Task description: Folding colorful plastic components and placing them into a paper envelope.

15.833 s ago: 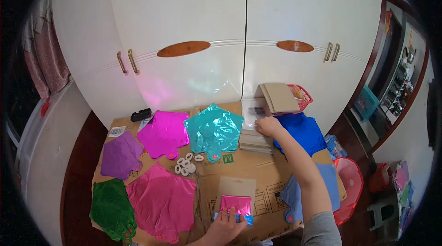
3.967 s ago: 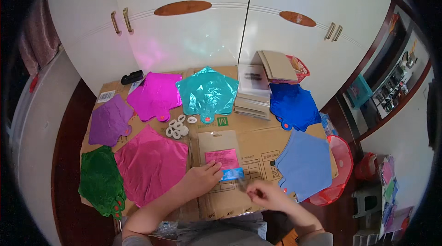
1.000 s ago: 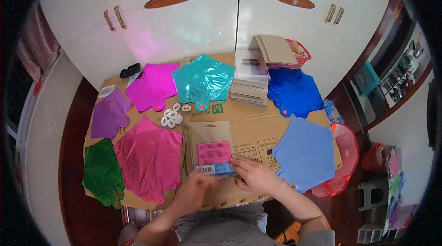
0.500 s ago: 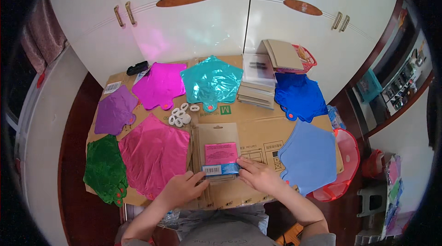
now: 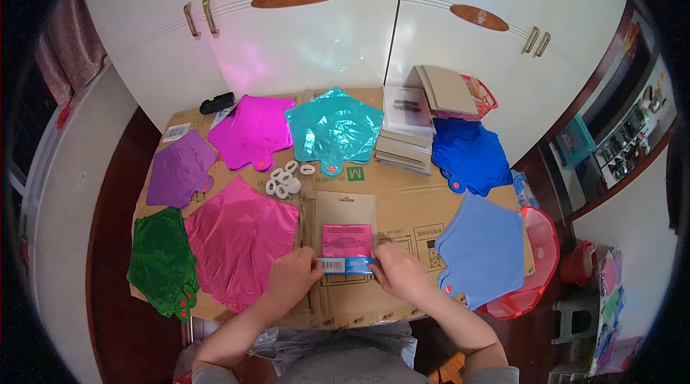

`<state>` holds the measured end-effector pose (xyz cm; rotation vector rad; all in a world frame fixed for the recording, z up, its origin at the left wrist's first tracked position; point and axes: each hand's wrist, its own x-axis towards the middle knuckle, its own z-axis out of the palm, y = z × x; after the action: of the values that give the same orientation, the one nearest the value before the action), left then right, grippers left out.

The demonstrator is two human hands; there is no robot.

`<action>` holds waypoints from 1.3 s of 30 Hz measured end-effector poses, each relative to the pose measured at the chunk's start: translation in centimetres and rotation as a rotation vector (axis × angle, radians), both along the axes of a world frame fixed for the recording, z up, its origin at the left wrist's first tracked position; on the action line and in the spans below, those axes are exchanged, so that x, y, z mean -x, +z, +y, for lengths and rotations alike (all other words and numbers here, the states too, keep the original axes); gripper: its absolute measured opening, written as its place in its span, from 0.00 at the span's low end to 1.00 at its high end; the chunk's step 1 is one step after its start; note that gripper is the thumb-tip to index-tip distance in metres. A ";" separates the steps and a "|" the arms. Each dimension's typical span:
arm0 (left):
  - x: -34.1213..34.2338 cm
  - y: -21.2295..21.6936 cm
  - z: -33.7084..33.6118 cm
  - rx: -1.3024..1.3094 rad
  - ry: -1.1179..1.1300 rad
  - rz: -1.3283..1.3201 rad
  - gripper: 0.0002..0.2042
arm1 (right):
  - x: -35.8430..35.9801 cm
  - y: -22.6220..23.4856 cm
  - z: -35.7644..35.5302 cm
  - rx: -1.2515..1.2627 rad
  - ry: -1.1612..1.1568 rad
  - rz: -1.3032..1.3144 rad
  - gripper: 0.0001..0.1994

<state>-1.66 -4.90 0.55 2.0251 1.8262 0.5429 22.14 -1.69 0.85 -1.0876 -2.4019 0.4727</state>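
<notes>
A flat clear packet [image 5: 346, 210] with a hang hole at its top lies on the cardboard in front of me. Inside it shows a pink rectangle [image 5: 347, 240] with small dark print. Across the packet's near end runs a blue strip [image 5: 357, 265] bearing a white barcode patch. My left hand [image 5: 293, 274] pinches the strip's left end between thumb and curled fingers. At the opposite end my right hand [image 5: 402, 272] grips it the same way. To the left, beside my left forearm, spreads a large pink foil balloon [image 5: 243, 244], flat.
Flat foil balloons in purple [image 5: 181, 168], green [image 5: 162, 262], magenta [image 5: 251, 132], teal [image 5: 336, 129], dark blue [image 5: 471, 155] and pale blue [image 5: 483, 247] ring the cardboard [image 5: 402, 204]. Several white rings [image 5: 285, 181] lie together. Packets [image 5: 404, 147] are stacked before a red basket [image 5: 487, 100].
My fingers, which lay fairly flat at the strip's ends, have curled and closed on it. The view has shifted slightly; the balloons and stacks stay in place.
</notes>
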 end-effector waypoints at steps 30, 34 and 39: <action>-5.5 3.3 1.6 0.299 -0.027 -1.163 0.11 | -16.2 2.1 -2.1 0.183 -0.701 1.177 0.11; -5.8 3.2 2.2 0.351 -0.027 -1.159 0.12 | -31.3 0.5 -5.0 -0.331 -1.309 0.657 0.12; -7.0 3.2 2.4 0.354 -0.039 -1.091 0.13 | -42.2 -8.8 -9.5 -0.286 -1.628 0.135 0.14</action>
<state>5.37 -2.47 3.78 1.1196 1.0836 0.9699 64.32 -11.18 -7.95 -2.1917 -0.7950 -0.3506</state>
